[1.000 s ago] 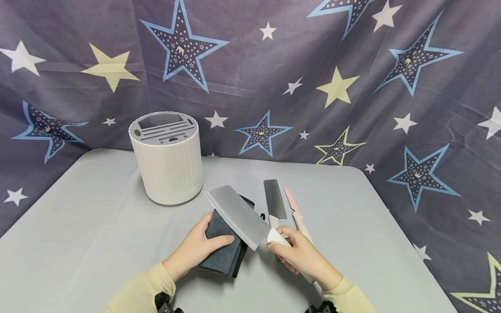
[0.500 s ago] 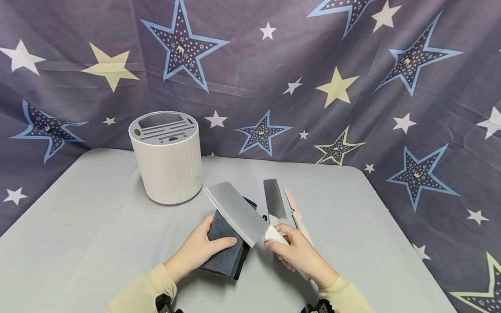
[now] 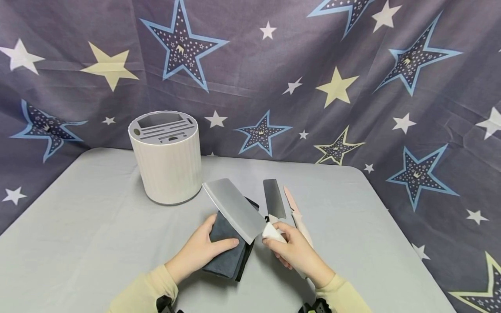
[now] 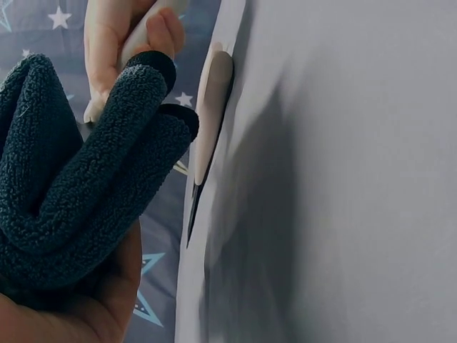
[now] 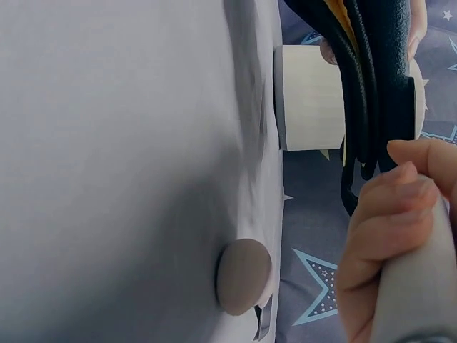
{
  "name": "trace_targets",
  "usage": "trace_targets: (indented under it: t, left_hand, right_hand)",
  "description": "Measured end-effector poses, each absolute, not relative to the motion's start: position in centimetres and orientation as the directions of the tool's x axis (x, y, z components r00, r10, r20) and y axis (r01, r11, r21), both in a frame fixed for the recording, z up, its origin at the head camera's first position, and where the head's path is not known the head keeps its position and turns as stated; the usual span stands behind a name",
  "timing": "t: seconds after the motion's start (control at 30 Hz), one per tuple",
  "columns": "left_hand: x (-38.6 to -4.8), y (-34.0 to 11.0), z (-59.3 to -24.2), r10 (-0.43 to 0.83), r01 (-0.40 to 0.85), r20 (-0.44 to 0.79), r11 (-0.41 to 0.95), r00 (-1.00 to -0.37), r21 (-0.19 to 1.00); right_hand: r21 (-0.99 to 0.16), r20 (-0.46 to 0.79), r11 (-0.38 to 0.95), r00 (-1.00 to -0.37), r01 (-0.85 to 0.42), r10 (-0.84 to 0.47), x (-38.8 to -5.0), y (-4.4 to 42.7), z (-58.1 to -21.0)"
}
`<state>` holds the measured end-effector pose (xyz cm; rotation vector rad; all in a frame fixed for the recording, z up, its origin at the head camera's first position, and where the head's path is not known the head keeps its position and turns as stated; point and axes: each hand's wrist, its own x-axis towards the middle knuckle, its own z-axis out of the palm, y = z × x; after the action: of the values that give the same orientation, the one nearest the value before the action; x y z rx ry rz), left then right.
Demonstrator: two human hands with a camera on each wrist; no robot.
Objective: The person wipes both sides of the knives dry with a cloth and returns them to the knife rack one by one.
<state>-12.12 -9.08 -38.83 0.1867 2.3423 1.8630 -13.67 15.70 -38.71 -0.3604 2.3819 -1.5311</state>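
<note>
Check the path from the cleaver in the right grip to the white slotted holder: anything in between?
Nothing visible stands between the cleaver and the white slotted holder. The folded cloth in the left grip shows behind the blade, outside that gap; two other knives lie off to the right.

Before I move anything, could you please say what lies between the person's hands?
The head view shows the folded dark cloth, gripped by the left hand, and the blade of the cleaver that the right hand holds.

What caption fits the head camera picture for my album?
Left hand grips a folded dark towel; right hand holds a white-handled cleaver.
</note>
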Motion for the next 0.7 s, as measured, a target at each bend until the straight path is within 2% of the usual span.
trace_targets:
  t: [0.7]
  left_hand:
    - [-11.87, -8.48, -39.14, 0.208, -0.005, -0.051, 0.216, -0.977, 0.976]
  right_hand:
    - [-0.919, -0.08, 0.39, -0.938, -0.063, -0.338, -13.64, 14.96, -38.78]
